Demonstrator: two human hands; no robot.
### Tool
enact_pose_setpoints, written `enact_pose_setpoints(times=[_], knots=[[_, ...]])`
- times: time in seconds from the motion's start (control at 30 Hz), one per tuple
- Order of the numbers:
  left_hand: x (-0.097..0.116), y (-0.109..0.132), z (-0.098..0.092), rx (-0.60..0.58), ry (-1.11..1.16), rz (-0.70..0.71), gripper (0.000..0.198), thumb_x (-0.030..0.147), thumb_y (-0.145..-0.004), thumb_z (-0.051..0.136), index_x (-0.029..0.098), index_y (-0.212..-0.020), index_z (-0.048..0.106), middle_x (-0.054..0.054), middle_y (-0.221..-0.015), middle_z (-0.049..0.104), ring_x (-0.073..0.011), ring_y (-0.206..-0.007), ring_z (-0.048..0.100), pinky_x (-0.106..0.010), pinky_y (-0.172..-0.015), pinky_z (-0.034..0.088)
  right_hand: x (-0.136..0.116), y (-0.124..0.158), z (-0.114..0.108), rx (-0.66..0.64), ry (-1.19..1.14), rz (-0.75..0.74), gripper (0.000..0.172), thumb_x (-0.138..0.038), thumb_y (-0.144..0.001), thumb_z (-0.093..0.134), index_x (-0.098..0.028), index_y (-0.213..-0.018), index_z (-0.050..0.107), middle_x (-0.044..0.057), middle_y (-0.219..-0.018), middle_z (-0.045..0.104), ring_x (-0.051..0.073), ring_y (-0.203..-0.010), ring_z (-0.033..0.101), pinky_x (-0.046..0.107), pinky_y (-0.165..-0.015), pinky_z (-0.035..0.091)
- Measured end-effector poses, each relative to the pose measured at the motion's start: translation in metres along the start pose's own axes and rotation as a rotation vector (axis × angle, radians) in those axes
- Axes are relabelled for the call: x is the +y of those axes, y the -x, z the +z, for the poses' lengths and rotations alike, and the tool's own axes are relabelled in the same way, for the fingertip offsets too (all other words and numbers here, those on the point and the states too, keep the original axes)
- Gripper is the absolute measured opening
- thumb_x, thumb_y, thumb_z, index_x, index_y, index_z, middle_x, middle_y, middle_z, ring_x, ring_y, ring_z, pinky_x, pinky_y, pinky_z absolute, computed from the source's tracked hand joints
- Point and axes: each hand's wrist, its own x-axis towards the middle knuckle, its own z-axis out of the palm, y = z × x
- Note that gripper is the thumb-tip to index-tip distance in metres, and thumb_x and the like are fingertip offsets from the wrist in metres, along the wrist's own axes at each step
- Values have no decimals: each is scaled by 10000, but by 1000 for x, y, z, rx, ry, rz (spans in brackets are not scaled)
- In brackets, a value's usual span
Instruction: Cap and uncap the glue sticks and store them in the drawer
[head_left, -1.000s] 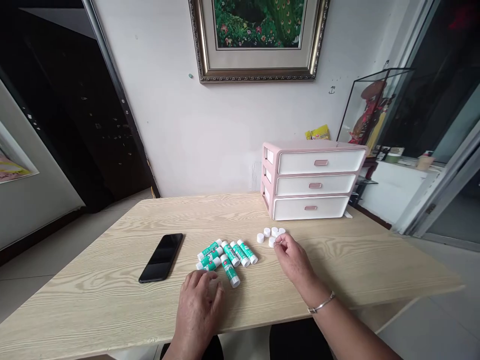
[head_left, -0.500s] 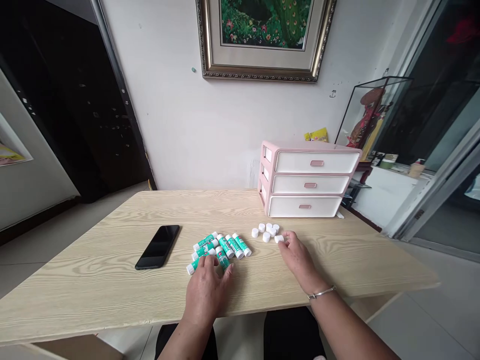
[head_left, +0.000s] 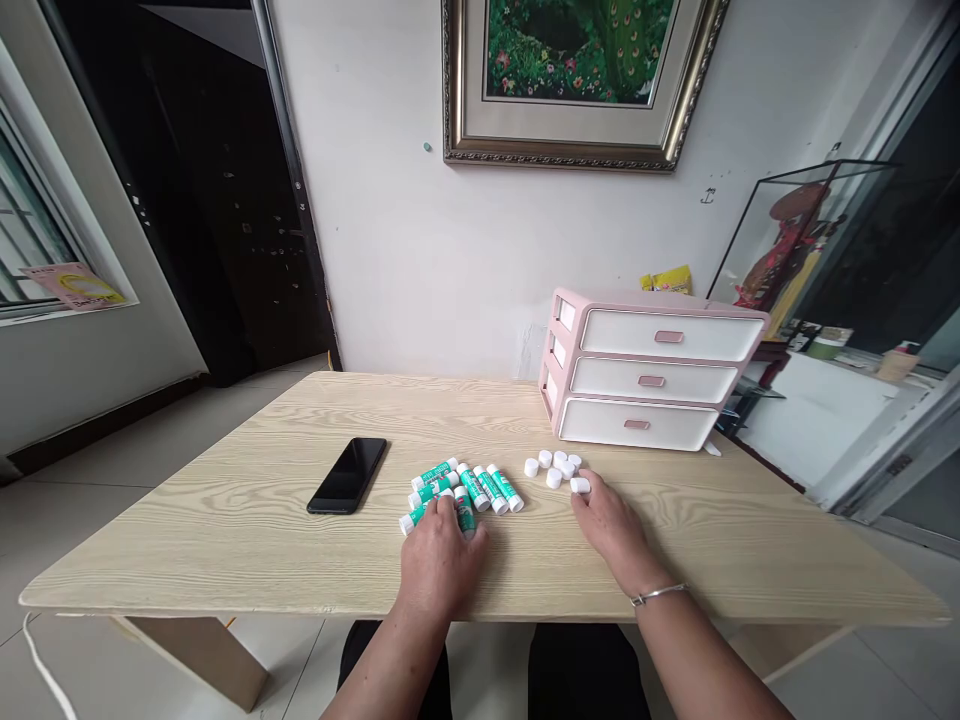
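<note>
My left hand (head_left: 442,560) is at the near side of a group of green-and-white glue sticks (head_left: 433,488). Its thumb and fingers close around the lower end of the nearest glue stick (head_left: 465,510), and the fingers partly cover another one to its left. The sticks lie on the table, several of them side by side. To the right, my right hand (head_left: 611,525) has a white cap (head_left: 580,485) between thumb and forefinger, at table level. Several more white caps (head_left: 553,478) stand or lie loosely just left of those fingertips.
A black phone (head_left: 348,476) lies left of the glue sticks on the wooden table (head_left: 247,530). At the back right stands a pink-and-white drawer unit (head_left: 652,375), with a yellow packet (head_left: 667,280) behind its top. A framed picture (head_left: 562,150) hangs on the wall.
The whole view has turned a little left, so everything sits further right. My right thumb and forefinger have closed on the white cap. My left hand stays at the same glue stick.
</note>
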Motion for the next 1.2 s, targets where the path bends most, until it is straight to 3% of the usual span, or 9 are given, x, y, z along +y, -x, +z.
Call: enact_pose_setpoints(times=[0.2,0.4,0.57,0.8,0.93,1.03,1.2], knots=[[-8,4,-5,-37,-34,-45,144,297,-894,491,205,-968,574,-110,-1058,711,-255,-894,693,-315,-656,442,-1,2,-2,0,21,26,296,-348,-889,485,-226,-1108,641,122,-1010,739,289,-929,680,335,-698,407],[-15,7,-5,0,-106,-23,173,317,-901,489,197,-969,593,-104,-1053,699,-243,-848,700,-310,-632,448,-3,4,-2,26,24,13,260,-377,-885,513,-215,-1035,651,122,-1006,724,288,-951,662,340,-726,417],[-12,5,-7,-47,-164,18,254,379,-942,478,181,-1011,621,-124,-1090,679,-242,-851,704,-298,-624,462,-6,9,-3,70,-1,-19,248,-371,-873,540,-207,-1000,677,118,-985,708,276,-955,653,338,-755,440],[-13,7,-6,-69,-167,29,315,351,-1007,375,153,-1045,617,-150,-1105,665,-270,-857,715,-318,-627,476,-2,10,5,140,-208,-54,234,-359,-861,559,-210,-1007,665,94,-978,714,247,-933,661,329,-808,474],[-25,8,0,-39,22,55,292,353,-1017,375,184,-1160,565,-153,-1191,671,-265,-916,710,-328,-676,477,-4,10,9,160,-469,-131,370,-442,-871,544,-170,-1101,646,107,-1029,717,231,-865,654,354,-820,498],[-31,4,2,-82,283,92,322,415,-1007,405,198,-1205,535,-141,-1139,697,-259,-906,698,-353,-729,492,-21,12,3,140,-663,-213,421,-503,-859,559,-170,-1102,646,107,-1013,717,229,-844,643,368,-814,511],[-25,-5,-3,-283,763,111,430,554,-971,436,203,-1208,513,-68,-918,703,-193,-680,635,-340,-674,514,-67,11,-13,-97,-1043,-254,452,-594,-815,645,-213,-1060,651,84,-999,711,237,-884,654,347,-762,536]])
